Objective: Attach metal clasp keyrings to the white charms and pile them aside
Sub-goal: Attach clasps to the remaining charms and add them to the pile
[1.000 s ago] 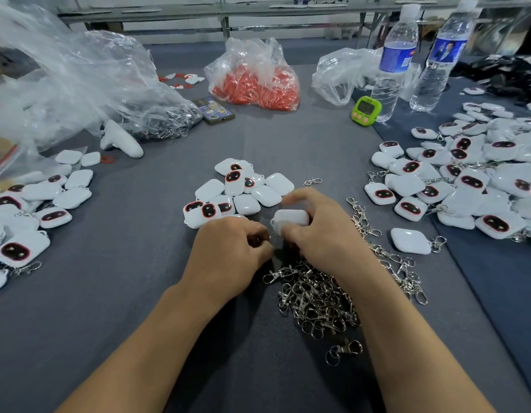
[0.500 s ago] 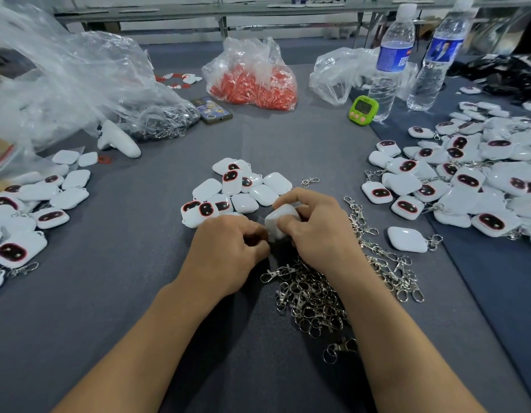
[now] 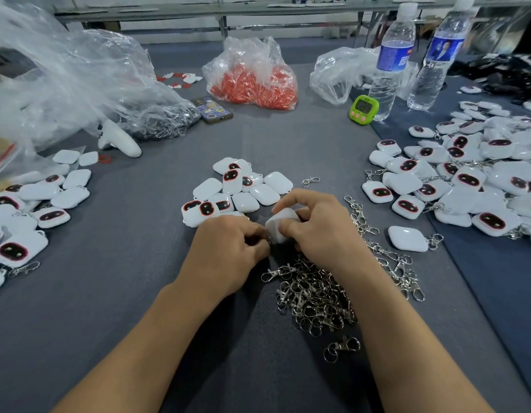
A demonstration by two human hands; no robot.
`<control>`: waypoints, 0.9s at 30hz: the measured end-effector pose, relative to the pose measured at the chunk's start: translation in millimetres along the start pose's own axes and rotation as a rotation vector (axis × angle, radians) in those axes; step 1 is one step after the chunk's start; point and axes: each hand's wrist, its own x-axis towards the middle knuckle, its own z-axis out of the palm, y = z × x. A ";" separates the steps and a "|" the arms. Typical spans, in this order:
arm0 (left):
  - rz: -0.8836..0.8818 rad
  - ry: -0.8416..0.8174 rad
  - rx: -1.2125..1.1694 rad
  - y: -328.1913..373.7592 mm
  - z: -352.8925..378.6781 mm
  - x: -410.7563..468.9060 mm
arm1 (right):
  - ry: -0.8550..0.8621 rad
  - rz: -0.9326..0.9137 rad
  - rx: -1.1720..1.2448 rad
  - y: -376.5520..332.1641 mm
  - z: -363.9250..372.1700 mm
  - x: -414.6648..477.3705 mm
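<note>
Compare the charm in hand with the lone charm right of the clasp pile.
The held charm is tilted, pinched by the right hand; the lone charm lies flat on the table. The lone charm has a keyring at its corner; none shows on the held charm. Both are white, showing no dark face.

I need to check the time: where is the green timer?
Head view: the green timer stands far back, right of centre, just left of the nearer water bottle, right of the red-filled bag.
</note>
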 end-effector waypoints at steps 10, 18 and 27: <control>-0.038 0.080 0.083 3.6 0.1 -3.3 | -0.028 -0.013 -0.049 -0.6 0.2 -0.6; -0.037 0.180 -0.120 3.9 -1.7 -2.5 | 0.029 0.154 0.311 1.5 1.8 1.7; -0.044 0.130 -0.374 5.1 -3.6 1.5 | -0.045 0.201 0.639 -1.7 -4.5 1.7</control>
